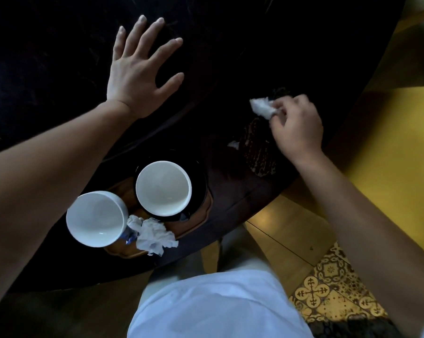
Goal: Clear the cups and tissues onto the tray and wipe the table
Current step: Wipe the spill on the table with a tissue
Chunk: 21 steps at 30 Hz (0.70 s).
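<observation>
You have no text, label, brand or number to read anywhere here, on cups, tray, tissues, table or floor tiles.

Dim indoor view, warm light entering from the right.

The dark, glossy bench [59, 69] is nearly black, its detail lost in shadow; the yellow floor [389, 142] at right glows brightest. The two white round cups [163, 187] stand out sharply. The right hand [297, 128] is motion-blurred, and wide-angle distortion curves the edges.
</observation>
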{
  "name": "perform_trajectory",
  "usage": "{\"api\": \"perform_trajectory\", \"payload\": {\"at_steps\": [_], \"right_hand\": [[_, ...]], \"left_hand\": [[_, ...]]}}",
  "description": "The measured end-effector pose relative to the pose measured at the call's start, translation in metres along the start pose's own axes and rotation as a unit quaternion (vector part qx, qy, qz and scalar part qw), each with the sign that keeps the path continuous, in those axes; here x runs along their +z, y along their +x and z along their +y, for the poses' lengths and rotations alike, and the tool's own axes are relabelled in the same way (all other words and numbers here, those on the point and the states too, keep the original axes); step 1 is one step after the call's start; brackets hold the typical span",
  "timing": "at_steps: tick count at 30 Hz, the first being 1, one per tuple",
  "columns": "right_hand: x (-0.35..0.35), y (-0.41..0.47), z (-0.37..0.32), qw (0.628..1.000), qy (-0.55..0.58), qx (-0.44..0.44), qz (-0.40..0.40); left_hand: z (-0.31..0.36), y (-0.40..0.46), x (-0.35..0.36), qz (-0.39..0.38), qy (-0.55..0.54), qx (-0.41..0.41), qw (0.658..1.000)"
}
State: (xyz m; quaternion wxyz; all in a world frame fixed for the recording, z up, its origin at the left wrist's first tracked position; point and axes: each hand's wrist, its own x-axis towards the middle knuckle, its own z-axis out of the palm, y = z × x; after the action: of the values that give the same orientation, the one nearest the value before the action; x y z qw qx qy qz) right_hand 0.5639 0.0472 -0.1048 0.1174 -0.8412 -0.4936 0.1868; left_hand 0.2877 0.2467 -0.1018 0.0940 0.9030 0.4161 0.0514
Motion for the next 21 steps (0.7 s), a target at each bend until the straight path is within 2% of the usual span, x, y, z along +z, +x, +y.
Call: {"api": "perform_trajectory", "payload": {"at_steps": [4, 7, 12, 14, 18, 21], "right_hand": [[0.011, -0.060, -0.003, 0.999, 0.018, -0.030, -0.037], [0.007, -0.072, 0.003, 0.997, 0.057, -0.029, -0.053], [-0.022, -0.019, 0.029, 0.991, 0.076, 0.073, 0.084], [-0.029, 0.013, 0.030, 0.987, 0.078, 0.093, 0.106], [-0.022, 0.052, 0.017, 0.993, 0.043, 0.089, 0.063], [-0.008, 0.037, 0.006, 0.999, 0.006, 0.040, 0.026]], "left_hand": [[0.000, 0.002, -0.001, -0.002, 0.000, -0.003, 1.000], [0.001, 0.002, 0.000, -0.004, 0.000, -0.005, 1.000], [0.001, 0.002, 0.001, 0.002, -0.006, -0.003, 1.000], [0.001, 0.002, 0.002, 0.006, -0.007, -0.004, 1.000], [0.000, 0.002, 0.003, 0.010, -0.008, -0.003, 1.000], [-0.001, 0.002, 0.004, 0.007, -0.005, -0.003, 1.000]]}}
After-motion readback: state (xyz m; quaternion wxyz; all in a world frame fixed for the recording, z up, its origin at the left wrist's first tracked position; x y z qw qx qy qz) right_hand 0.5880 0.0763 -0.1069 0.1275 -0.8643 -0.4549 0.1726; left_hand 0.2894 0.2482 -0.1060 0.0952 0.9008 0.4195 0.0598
